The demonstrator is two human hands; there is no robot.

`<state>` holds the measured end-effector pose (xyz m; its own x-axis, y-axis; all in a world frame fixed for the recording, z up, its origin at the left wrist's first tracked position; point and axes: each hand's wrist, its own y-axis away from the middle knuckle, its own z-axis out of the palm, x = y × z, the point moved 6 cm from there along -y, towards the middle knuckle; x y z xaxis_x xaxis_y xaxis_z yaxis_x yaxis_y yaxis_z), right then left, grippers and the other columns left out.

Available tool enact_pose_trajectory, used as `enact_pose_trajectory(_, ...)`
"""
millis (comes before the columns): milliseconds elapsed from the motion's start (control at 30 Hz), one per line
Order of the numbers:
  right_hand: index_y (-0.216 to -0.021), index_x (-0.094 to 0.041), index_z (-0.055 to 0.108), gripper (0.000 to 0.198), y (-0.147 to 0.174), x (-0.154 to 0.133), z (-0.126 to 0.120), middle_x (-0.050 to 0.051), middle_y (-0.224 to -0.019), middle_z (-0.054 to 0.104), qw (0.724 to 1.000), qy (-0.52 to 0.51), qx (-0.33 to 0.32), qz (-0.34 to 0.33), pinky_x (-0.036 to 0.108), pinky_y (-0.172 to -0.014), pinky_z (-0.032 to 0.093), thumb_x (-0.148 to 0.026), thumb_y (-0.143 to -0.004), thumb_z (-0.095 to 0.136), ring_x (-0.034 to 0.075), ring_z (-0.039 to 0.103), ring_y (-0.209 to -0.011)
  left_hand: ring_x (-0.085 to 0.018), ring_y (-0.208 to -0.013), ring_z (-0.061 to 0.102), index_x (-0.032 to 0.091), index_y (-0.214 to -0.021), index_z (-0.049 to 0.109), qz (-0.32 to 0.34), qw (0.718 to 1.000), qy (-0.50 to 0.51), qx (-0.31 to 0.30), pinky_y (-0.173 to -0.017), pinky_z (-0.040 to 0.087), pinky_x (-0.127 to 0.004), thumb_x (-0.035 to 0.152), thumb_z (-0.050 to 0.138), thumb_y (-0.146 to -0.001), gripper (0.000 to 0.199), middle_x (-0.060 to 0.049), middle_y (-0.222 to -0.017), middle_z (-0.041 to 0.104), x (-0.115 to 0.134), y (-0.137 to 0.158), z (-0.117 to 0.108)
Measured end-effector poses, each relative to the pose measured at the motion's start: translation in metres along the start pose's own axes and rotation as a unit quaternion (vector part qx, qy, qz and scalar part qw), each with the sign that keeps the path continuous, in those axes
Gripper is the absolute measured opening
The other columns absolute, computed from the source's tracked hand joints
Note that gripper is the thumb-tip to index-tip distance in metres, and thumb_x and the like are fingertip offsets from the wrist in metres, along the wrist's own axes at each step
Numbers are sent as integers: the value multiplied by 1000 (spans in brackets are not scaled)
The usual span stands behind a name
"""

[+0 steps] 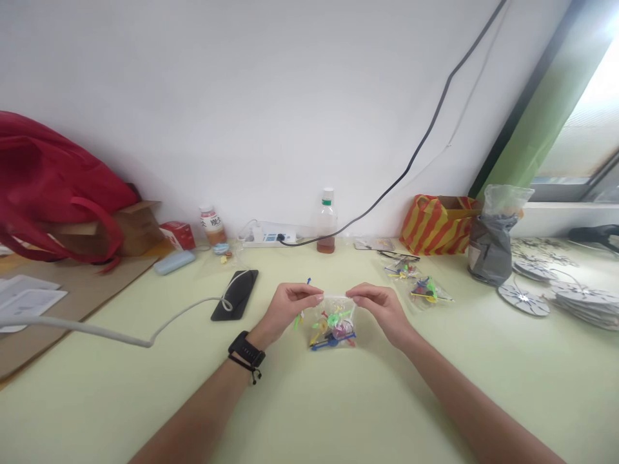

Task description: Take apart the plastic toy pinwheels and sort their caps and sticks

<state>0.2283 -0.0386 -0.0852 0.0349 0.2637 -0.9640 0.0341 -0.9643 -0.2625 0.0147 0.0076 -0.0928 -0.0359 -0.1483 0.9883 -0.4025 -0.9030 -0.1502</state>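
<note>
Between my hands is a small clear plastic bag (333, 325) with several coloured plastic pieces inside: blue, green, yellow, red and purple. My left hand (290, 308) pinches the top left corner of the bag between thumb and fingers. At the top right corner, my right hand (380, 309) pinches the same edge, so the bag's mouth is stretched straight between them. A blue loose piece (309, 281) shows just behind my left hand, and a green one (298, 321) lies beside its fingers. Whether the bag's mouth is sealed I cannot tell.
More filled bags (425, 290) lie to the right, near a striped bag (430, 222) and stacked discs (587, 299). A black phone (236, 295) with a pale cable is left. Behind stand a bottle (327, 222) and a power strip (268, 236). A red bag (58, 187) sits far left.
</note>
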Motion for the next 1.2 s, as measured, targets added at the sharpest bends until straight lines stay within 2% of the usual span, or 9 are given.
enact_pose_trajectory(233, -107, -22, 76, 37, -2, 11, 2, 6, -93, 73, 1000, 17, -4, 12, 34, -76, 52, -46, -78, 78, 20, 65, -83, -19, -86, 68, 15, -99, 78, 46, 994, -97, -28, -78, 55, -29, 37, 76, -86, 25, -9, -95, 76, -3, -2, 6)
enact_pose_trajectory(367, -96, -21, 77, 31, -3, 18, 5, 7, -94, 75, 999, 10, -25, 39, 35, -78, 52, -46, -78, 78, 21, 66, -85, -19, -81, 69, 16, -98, 78, 42, 995, -83, -27, -75, 55, -29, 38, 74, -87, 26, -8, -92, 77, -7, -3, 7)
enact_pose_trajectory(467, -92, -22, 79, 26, -3, 19, 1, 6, -93, 76, 999, -11, -1, 43, 35, -80, 52, -42, -75, 80, 22, 66, -87, -19, -81, 70, 16, -101, 80, 33, 997, -62, -22, -77, 56, -29, 36, 78, -84, 26, -8, -93, 78, -6, -3, 5)
enact_pose_trajectory(633, -91, -25, 83, 16, -2, 13, 0, 4, -88, 71, 1000, -12, -14, -4, 32, -75, 49, -33, -80, 74, 19, 63, -84, -22, -88, 72, 18, -97, 82, 9, 999, -35, 7, -80, 56, -28, 33, 80, -80, 23, -9, -90, 80, -5, -1, 1)
enact_pose_trajectory(767, -85, -25, 82, 16, 1, 6, 2, 6, -88, 71, 999, 17, -13, -46, 33, -76, 49, -34, -84, 69, 20, 63, -84, -20, -80, 72, 16, -93, 82, 8, 1000, -27, 4, -76, 56, -29, 35, 83, -78, 24, -9, -88, 79, -9, 0, 4)
enact_pose_trajectory(900, -102, -24, 78, 25, 3, 5, 8, 6, -94, 72, 999, 26, -35, -17, 34, -78, 51, -40, -85, 70, 22, 65, -89, -18, -78, 71, 16, -92, 80, 29, 999, -31, 8, -75, 57, -28, 34, 85, -76, 25, -7, -88, 78, -10, -1, 7)
enact_pose_trajectory(967, -104, -23, 76, 28, 3, 5, 11, 6, -94, 73, 997, 49, -53, -4, 34, -77, 51, -43, -85, 71, 22, 65, -87, -19, -81, 71, 16, -96, 80, 35, 999, -34, 1, -77, 58, -28, 34, 84, -77, 27, -8, -91, 77, -8, 0, 9)
enact_pose_trajectory(1100, -85, -21, 77, 26, 3, 3, 18, 5, -84, 73, 992, 89, -82, -24, 32, -72, 50, -46, -87, 69, 20, 63, -79, -20, -85, 72, 16, -105, 78, 43, 997, -52, -28, -78, 58, -29, 36, 80, -82, 31, -9, -98, 77, -3, 3, 17)
enact_pose_trajectory(1200, -88, -23, 79, 26, 4, 1, 19, 5, -83, 72, 991, 98, -84, -43, 31, -71, 49, -46, -88, 69, 20, 63, -79, -21, -83, 72, 15, -103, 79, 40, 995, -71, -61, -74, 58, -29, 38, 76, -85, 30, -10, -96, 78, -2, 4, 25)
